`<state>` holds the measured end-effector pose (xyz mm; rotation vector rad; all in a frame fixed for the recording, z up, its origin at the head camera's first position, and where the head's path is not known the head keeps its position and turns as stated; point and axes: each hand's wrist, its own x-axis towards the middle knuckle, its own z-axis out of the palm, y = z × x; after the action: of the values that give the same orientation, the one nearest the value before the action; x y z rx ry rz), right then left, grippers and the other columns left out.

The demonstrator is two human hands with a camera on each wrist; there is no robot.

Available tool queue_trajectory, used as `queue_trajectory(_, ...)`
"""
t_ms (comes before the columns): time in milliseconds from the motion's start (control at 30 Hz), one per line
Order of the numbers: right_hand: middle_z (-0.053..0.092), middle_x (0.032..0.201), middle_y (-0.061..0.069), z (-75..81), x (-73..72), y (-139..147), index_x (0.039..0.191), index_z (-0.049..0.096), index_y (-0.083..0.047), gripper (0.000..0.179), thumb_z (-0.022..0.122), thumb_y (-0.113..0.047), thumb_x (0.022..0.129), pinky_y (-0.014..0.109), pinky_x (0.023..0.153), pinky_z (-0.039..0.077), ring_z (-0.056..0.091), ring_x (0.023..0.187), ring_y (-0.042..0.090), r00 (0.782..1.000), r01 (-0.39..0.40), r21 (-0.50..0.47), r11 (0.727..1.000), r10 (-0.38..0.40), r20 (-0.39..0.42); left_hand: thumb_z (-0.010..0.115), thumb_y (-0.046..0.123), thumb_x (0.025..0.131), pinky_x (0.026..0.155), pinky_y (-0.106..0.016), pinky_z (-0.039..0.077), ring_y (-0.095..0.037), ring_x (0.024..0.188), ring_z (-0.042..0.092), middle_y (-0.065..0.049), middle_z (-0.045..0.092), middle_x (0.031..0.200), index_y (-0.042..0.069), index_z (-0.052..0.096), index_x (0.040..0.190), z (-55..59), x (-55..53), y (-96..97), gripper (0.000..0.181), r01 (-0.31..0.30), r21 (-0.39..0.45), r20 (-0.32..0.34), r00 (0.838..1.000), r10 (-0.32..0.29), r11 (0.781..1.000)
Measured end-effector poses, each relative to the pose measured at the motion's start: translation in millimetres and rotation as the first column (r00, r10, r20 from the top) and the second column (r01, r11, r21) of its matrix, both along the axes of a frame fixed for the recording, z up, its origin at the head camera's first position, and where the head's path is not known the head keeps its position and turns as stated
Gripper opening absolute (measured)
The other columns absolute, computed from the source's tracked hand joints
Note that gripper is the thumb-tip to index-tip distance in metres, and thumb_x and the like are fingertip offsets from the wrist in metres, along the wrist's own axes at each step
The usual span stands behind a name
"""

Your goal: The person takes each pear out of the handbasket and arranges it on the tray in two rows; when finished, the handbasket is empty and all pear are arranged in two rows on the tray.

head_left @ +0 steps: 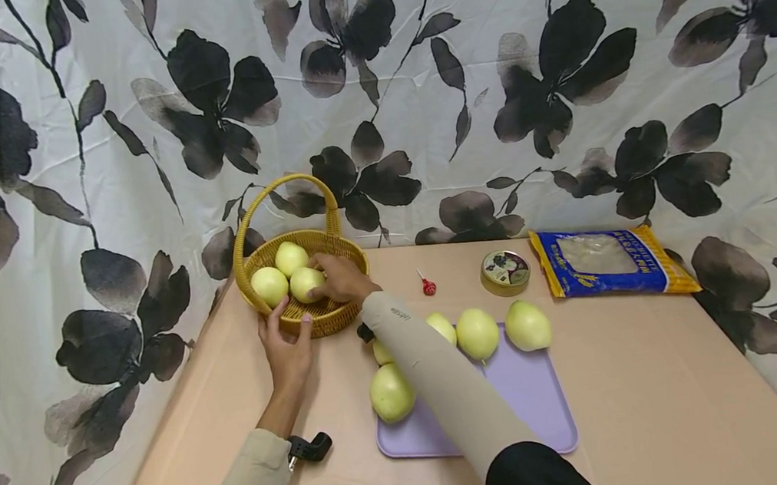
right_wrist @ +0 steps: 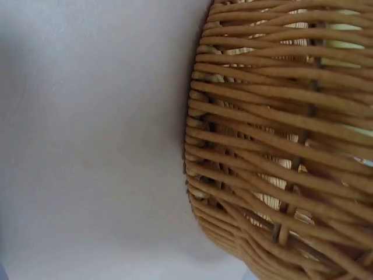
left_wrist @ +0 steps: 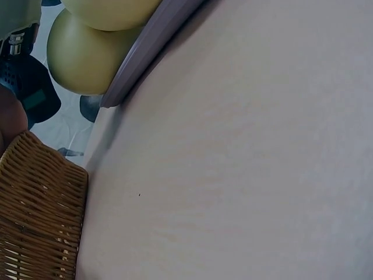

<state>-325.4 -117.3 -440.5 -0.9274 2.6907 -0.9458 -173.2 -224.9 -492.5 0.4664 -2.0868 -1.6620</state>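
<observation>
A yellow wicker basket (head_left: 329, 323) with a tall handle stands at the back left, holding three pale green pears. My right hand (head_left: 345, 279) reaches in over its right rim and grips the front right pear (head_left: 306, 283) with fingers and thumb. At the basket's front, my left hand (head_left: 289, 353) holds the rim, its thumb and a finger visible there. The other two pears in it are a left pear (head_left: 270, 286) and a back pear (head_left: 291, 258). Woven wall of the basket (right_wrist: 280, 116) fills the right wrist view's right side, hiding that hand's fingers.
A purple tray (head_left: 533, 391) bears several pears (head_left: 477, 333) along its back and left edges, partly hidden by my right sleeve. Behind it lie a red-wrapped lollipop (head_left: 429, 287), a round tin (head_left: 505, 272) and a blue-and-yellow packet (head_left: 605, 262). A floral cloth hangs behind the table.
</observation>
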Motion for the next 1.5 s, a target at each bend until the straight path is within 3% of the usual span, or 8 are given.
queue_trajectory(200,0.07,0.14,0.005,1.6,-0.3,7.5,0.137,0.065,-0.012,0.052,0.085,-0.032,0.092,0.035,0.114,0.048,0.063,0.133,0.024,0.999,-0.033,-0.02,0.999,0.034,0.04,0.066,0.023,0.106,0.123,-0.057,0.04,-0.033,0.164,0.012,-0.011,-0.001,0.179,0.02,0.048,0.158,-2.7,-0.6,2.5,0.055,-0.003,0.007,0.009,1.0,0.003,1.0)
queue_trajectory(400,0.072,0.138,0.004,7.6,3.4,15.1,0.137,0.068,-0.013,0.051,0.085,-0.031,0.093,0.035,0.111,0.051,0.064,0.13,0.022,0.998,-0.018,-0.114,0.993,0.025,0.059,0.066,0.027,0.107,0.124,-0.058,0.037,-0.035,0.165,0.011,-0.011,-0.002,0.179,0.022,0.047,0.159,-2.7,0.8,2.8,0.056,-0.002,-0.012,0.03,1.0,0.002,1.0)
queue_trajectory(800,0.071,0.137,0.003,36.3,19.5,31.7,0.136,0.068,-0.013,0.052,0.088,-0.027,0.09,0.03,0.103,0.055,0.067,0.129,0.019,0.998,-0.01,-0.259,0.966,0.025,0.055,0.065,0.029,0.107,0.125,-0.056,0.036,-0.032,0.165,0.007,-0.008,-0.004,0.179,0.027,0.045,0.16,-2.0,1.1,-2.0,0.057,0.001,-0.016,0.041,0.999,-0.001,1.0)
queue_trajectory(1000,0.07,0.137,0.006,51.1,35.7,49.1,0.139,0.067,-0.012,0.054,0.088,-0.021,0.089,0.028,0.092,0.06,0.073,0.115,0.024,0.991,0.035,-0.39,0.92,0.019,0.132,0.066,0.028,0.106,0.123,-0.057,0.038,-0.033,0.165,0.009,-0.01,-0.001,0.179,0.024,0.045,0.16,-3.6,0.2,-1.8,0.058,0.004,-0.026,0.027,1.0,-0.003,1.0)
queue_trajectory(1133,0.072,0.136,0.006,55.5,48.3,62.2,0.14,0.066,-0.012,0.055,0.088,-0.021,0.09,0.03,0.093,0.06,0.074,0.112,0.024,0.986,0.086,-0.457,0.885,-0.011,0.165,0.065,0.029,0.107,0.124,-0.057,0.037,-0.033,0.165,0.009,-0.009,-0.001,0.179,0.022,0.044,0.161,-2.0,0.7,-0.6,0.058,0.013,-0.016,0.023,1.0,-0.013,1.0)
queue_trajectory(1500,0.074,0.136,0.001,62.7,89.2,97.0,0.141,0.067,-0.02,0.056,0.088,-0.021,0.089,0.041,0.096,0.058,0.071,0.114,0.021,0.976,0.191,-0.517,0.834,-0.106,0.189,0.063,0.029,0.108,0.123,-0.057,0.039,-0.033,0.166,0.008,-0.006,-0.007,0.179,0.023,0.043,0.161,0.8,2.9,0.7,0.057,0.03,-0.004,0.024,0.999,-0.03,1.0)
